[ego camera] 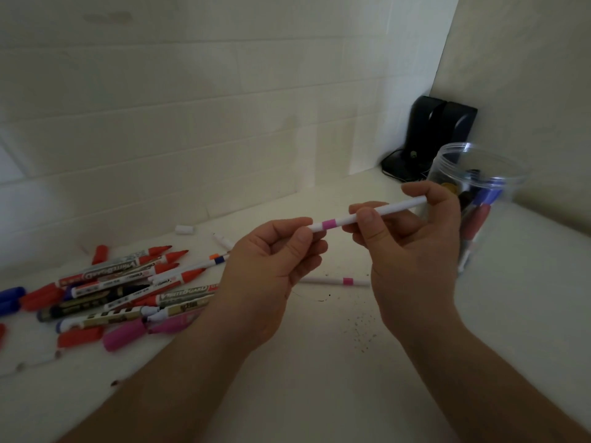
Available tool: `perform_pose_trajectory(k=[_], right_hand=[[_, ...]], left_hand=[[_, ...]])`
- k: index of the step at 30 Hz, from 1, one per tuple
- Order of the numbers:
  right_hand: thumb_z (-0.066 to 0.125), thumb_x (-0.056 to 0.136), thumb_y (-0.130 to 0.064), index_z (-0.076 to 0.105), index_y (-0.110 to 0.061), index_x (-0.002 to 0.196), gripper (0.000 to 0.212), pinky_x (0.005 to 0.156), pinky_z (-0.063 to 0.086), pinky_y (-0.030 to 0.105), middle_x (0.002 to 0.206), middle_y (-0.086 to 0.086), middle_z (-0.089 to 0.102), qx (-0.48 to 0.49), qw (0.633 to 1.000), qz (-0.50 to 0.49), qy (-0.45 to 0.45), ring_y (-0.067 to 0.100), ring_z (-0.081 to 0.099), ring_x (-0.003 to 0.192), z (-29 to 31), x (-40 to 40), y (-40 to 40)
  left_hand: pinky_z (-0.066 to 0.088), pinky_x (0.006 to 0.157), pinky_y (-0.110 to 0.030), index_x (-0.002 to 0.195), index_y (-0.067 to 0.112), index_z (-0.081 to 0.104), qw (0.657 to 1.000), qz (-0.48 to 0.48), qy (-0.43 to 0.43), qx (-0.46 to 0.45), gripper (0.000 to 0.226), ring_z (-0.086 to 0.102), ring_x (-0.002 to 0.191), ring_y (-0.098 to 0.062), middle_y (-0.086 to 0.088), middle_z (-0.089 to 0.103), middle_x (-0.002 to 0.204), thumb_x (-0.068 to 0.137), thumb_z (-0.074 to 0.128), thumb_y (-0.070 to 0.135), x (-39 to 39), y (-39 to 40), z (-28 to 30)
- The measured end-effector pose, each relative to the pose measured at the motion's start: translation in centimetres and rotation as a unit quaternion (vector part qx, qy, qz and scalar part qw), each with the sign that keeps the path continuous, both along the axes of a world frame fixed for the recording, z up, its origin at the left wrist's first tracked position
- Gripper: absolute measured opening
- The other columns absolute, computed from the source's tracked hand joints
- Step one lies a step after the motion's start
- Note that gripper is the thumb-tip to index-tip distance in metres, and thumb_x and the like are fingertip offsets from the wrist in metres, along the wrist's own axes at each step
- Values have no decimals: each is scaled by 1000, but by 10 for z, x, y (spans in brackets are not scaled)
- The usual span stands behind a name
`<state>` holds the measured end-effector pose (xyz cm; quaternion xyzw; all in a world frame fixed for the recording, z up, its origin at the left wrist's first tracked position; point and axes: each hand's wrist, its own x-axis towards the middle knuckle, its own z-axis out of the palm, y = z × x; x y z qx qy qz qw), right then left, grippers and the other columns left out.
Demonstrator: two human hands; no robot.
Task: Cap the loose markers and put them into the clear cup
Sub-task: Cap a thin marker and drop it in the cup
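A white bench (pixel 319 362) fills the lower view, backed by a white tiled wall. Above its middle, two bare hands hold one slim white marker with a pink band (pixel 367 215) between them. Its long axis runs nearly level, rising slightly toward the right. The left hand (pixel 271 270) pinches the left end, thumb and curled fingers (pixel 303 239) closed around it (whether that end is the cap, and whether it is fully seated, cannot be told). The right hand (pixel 412 247) grips the barrel, thumb on top and fingers wrapped behind.

The clear cup (pixel 479 203) stands just beyond the right hand, at the marker's right end, already holding several capped markers. The right hand is the nearer one, so the drop looks likely to be a short move rightward with the marker tipped upright; nothing stands between.

To the left lies a pile of loose markers (pixel 128 289), many uncapped, with red, blue and pink caps scattered around them. A second pink-banded white marker (pixel 335 281) lies on the bench below the hands. A small white cap (pixel 185 229) sits near the wall. A dark device (pixel 428 139) stands in the corner behind the cup.
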<state>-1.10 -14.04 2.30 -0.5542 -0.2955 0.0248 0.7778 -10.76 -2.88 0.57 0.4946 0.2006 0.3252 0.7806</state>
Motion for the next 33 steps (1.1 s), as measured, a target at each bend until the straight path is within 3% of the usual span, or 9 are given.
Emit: perform_pose_trajectory(k=[5, 17, 24, 26, 28, 30, 31, 33], right_hand=[[66, 95, -7, 46, -15, 132, 42, 77, 60, 23, 94, -1, 79, 4, 1000, 6, 25, 15, 77, 87, -4, -1, 3], [63, 98, -3, 44, -17, 134, 43, 77, 60, 24, 90, 7, 79, 11, 997, 31, 74, 21, 78, 85, -11, -7, 13], [61, 99, -4, 44, -26, 142, 51, 80, 63, 34, 90, 8, 77, -39, 998, 38, 38, 23, 77, 87, -13, 6, 11], [59, 100, -2, 40, -38, 144, 60, 78, 64, 33, 89, 6, 73, -73, 996, 41, -24, 21, 76, 86, -10, 17, 4], [54, 103, -3, 29, -47, 151, 70, 76, 63, 30, 88, 4, 67, -103, 988, 44, -107, 21, 75, 83, -3, 31, -6], [53, 104, -10, 18, -51, 155, 74, 71, 61, 26, 89, -4, 65, -196, 964, 29, -175, 16, 73, 79, 1, 45, -17], [55, 104, -17, 20, -49, 156, 71, 69, 60, 24, 93, -8, 66, -284, 935, 21, -211, 12, 72, 79, 1, 51, -19], [60, 101, -31, 44, -44, 149, 52, 74, 55, 22, 100, -17, 67, -464, 840, 23, -280, 3, 66, 83, -9, 59, -16]], left_hand=[[61, 71, -26, 104, 7, 72, 999, 16, 15, 26, 18, 74, 76, -17, -10, 78, 88, 89, 63, 7, 1, -3, -4], [62, 71, -27, 97, 8, 72, 990, 82, 51, 107, 11, 75, 74, -19, -6, 78, 80, 94, 64, 1, -2, -5, -7], [60, 71, -29, 91, 8, 73, 986, 8, 108, 128, 8, 75, 72, -18, -8, 78, 78, 92, 70, 1, 2, 2, -9], [58, 78, -28, 93, 19, 78, 948, -24, 194, 250, 4, 75, 80, -9, 4, 79, 83, 92, 75, 17, 4, 8, -9], [52, 83, -23, 101, 32, 79, 857, -3, 284, 429, 13, 68, 88, 1, 19, 75, 91, 92, 73, 38, 5, 16, -11], [40, 88, -23, 115, 39, 72, 768, 37, 326, 550, 22, 57, 101, -3, 23, 68, 102, 94, 68, 44, 3, 23, -9], [37, 91, -25, 120, 40, 69, 735, 38, 344, 583, 26, 52, 108, -7, 22, 66, 108, 95, 66, 44, 2, 27, -10], [37, 98, -34, 123, 41, 66, 666, 18, 403, 627, 31, 45, 115, -15, 17, 65, 117, 93, 64, 51, 0, 34, -14]])
